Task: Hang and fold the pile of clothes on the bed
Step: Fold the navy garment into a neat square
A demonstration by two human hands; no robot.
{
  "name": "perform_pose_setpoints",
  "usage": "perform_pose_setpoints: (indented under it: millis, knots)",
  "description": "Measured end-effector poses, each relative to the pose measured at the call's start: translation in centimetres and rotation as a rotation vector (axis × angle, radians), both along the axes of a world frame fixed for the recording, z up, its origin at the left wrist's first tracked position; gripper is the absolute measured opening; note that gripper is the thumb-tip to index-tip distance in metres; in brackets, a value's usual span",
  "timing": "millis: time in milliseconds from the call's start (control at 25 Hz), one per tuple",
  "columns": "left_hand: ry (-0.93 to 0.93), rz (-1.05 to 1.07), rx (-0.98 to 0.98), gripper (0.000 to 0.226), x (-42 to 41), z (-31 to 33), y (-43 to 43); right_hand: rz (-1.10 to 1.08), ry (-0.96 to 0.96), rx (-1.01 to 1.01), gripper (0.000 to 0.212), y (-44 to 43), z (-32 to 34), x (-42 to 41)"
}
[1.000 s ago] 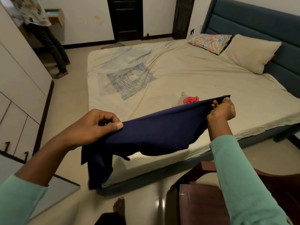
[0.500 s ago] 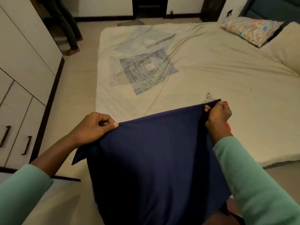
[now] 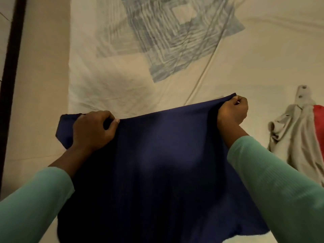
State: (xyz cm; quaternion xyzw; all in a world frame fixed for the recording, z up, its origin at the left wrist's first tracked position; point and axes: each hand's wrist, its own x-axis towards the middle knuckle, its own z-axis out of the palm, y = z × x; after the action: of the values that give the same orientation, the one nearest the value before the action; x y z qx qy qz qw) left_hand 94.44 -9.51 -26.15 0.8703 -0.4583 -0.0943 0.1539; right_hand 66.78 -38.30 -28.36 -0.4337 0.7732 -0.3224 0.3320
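A navy blue garment (image 3: 157,163) is stretched between both hands over the near edge of the bed (image 3: 263,58). My left hand (image 3: 94,130) grips its top edge on the left, with a blue flap sticking out past the knuckles. At the right corner of that top edge, my right hand (image 3: 232,111) pinches the cloth. The cloth hangs down towards me and hides what lies below it. A crumpled beige garment (image 3: 294,137) with a red piece (image 3: 319,120) beside it lies on the sheet to the right.
The cream sheet carries a faded blue square pattern (image 3: 175,37) further in. Pale floor (image 3: 43,67) runs along the bed's left side, bounded by a dark strip (image 3: 12,58) at the far left.
The view has tipped down and closer to the bed. Both hands have carried the blue garment forward over the mattress, and the beige and red clothes now show clear of my right hand.
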Motion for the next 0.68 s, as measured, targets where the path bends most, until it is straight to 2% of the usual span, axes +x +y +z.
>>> perform_pose_setpoints:
  millis: [120,240,400,560,680]
  knots:
    - [-0.129,-0.04,0.031,0.032,1.9,-4.7,-1.6,0.12,0.306,-0.089,0.033,-1.6,-4.0,1.6]
    - [-0.263,-0.12,0.077,0.038,3.3,-7.5,-2.2,0.174,0.496,-0.194,0.035,-2.4,-7.3,2.1]
    - [-0.273,-0.161,0.06,0.047,4.0,-8.2,-2.2,0.154,0.561,-0.218,0.035,-2.8,-8.5,2.5]
    - [-0.297,-0.302,0.113,0.076,4.5,-7.2,-2.8,0.186,0.514,-0.168,0.034,-2.9,-6.6,2.5]
    - [-0.354,-0.349,0.112,0.085,5.2,-6.2,-3.3,0.291,0.501,-0.211,0.034,-4.2,-4.3,2.5]
